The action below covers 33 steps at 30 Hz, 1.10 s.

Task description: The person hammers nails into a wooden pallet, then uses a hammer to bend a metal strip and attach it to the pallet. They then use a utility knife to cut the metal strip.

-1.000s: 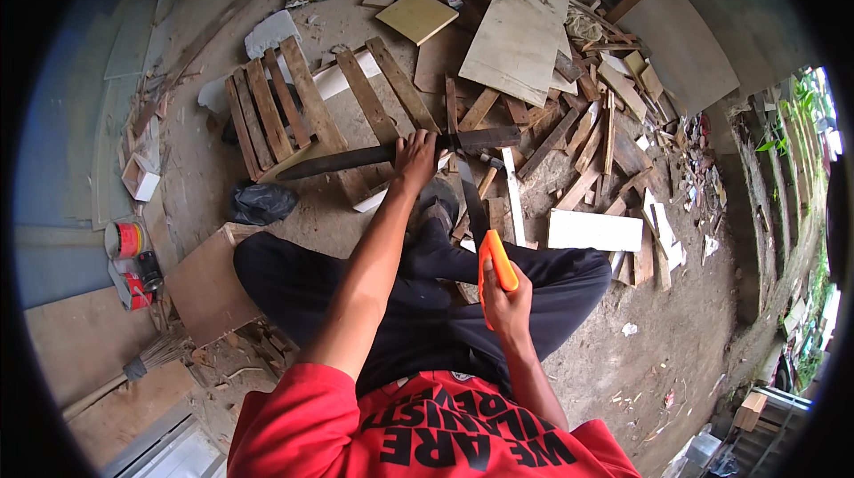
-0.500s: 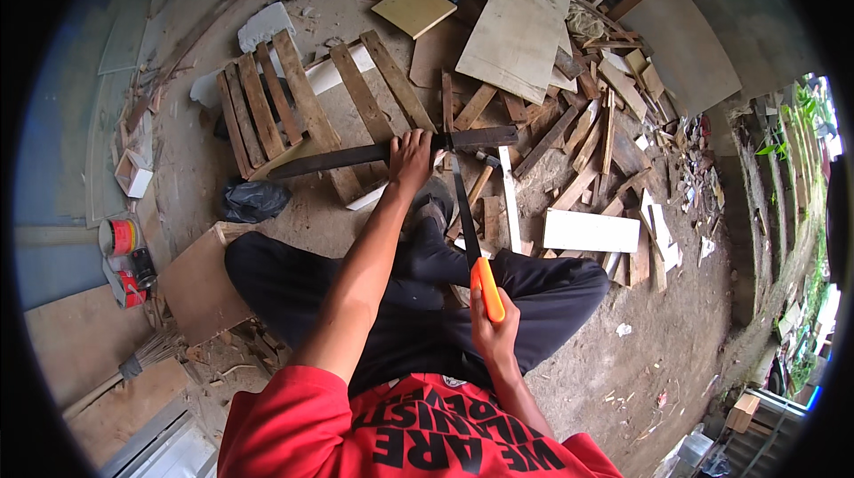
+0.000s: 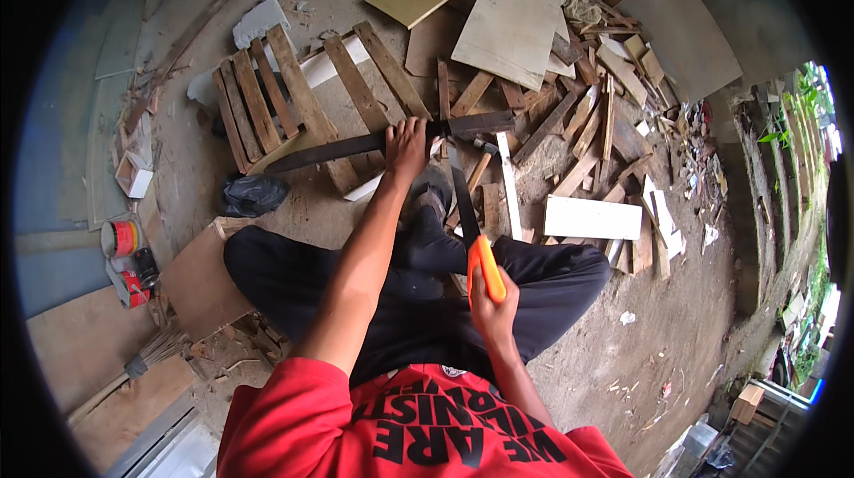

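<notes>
A long dark wooden plank (image 3: 325, 154) lies crosswise in front of me, its left part over a slatted pallet (image 3: 307, 109). My left hand (image 3: 407, 149) is closed over the plank near its middle, pressing from above. To the right of that hand, a handsaw (image 3: 483, 260) with an orange handle reaches up to the plank, its blade meeting it near the right end. My right hand (image 3: 495, 305) is wrapped round the saw's handle. Whether the teeth are inside a cut is too small to tell. One shoe (image 3: 431, 198) shows below the plank.
A heap of scrap wood (image 3: 578, 127) spreads at the right, with a white board (image 3: 592, 217) at its near side. A black plastic bag (image 3: 253, 195) sits left of my legs. Tins (image 3: 120, 239) stand by the left wall, and a broom (image 3: 147, 358) lies nearer.
My right hand and the saw have moved a little forward, toward the plank. My left hand keeps its place on the plank. The whole view has shifted slightly.
</notes>
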Motion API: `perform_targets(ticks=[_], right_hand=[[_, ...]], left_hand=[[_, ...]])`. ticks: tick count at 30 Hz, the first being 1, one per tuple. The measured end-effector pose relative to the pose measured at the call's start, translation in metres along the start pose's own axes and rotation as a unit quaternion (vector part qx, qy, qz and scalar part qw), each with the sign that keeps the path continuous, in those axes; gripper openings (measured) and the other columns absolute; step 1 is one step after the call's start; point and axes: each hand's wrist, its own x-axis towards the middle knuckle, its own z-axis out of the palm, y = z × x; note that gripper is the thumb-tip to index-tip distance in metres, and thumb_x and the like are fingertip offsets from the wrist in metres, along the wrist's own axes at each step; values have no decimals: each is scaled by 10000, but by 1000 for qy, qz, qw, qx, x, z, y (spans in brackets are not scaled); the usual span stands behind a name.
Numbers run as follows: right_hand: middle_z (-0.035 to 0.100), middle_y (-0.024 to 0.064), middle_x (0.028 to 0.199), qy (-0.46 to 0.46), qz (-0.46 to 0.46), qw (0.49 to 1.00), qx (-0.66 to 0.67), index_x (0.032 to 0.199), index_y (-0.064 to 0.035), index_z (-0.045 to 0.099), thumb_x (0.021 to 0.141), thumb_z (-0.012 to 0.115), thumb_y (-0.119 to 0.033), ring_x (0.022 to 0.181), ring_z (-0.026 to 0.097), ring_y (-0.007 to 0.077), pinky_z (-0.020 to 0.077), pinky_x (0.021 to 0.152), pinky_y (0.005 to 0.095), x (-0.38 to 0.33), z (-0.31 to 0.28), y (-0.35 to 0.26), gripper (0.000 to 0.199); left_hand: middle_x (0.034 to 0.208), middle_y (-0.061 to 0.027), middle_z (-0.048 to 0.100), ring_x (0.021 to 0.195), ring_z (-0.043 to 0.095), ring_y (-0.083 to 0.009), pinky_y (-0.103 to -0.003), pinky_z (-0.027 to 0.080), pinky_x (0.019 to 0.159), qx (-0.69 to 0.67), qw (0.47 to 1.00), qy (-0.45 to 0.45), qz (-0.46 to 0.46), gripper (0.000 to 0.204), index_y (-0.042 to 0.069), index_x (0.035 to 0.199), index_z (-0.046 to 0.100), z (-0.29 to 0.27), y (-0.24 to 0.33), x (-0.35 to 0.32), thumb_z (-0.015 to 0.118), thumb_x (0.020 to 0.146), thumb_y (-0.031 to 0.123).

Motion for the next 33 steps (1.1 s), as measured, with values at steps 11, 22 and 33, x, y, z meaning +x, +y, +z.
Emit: perform_targets(ticks=[11,22,33], right_hand=[[507,42,607,25,-65,998,0,854,30,619,939,655,-96,592,471,67,407,533,280,-8,-4,15,156],[545,-44,708,-45,17,993,103,945,-11,608,971,654,-166,622,498,45,407,554,226,26,19,36,164],[488,-24,684,-84,-19,994,67,969,1,588,981,629,-247,643,437,54,387,563,260,5,6,37,251]], left_hand=[[1157,-112,585,1123,537,-304,-464,370,939,-3,1000,0,-7,383,80,1185,568,2,0,5,629,936,364],[1173,-115,575,1131,535,-316,-478,366,955,9,1000,10,-4,406,70,1185,568,8,-5,-1,654,913,359],[871,-208,697,851,667,-392,-510,436,879,-49,991,-72,-99,508,33,916,670,-7,-28,41,448,1002,481]])
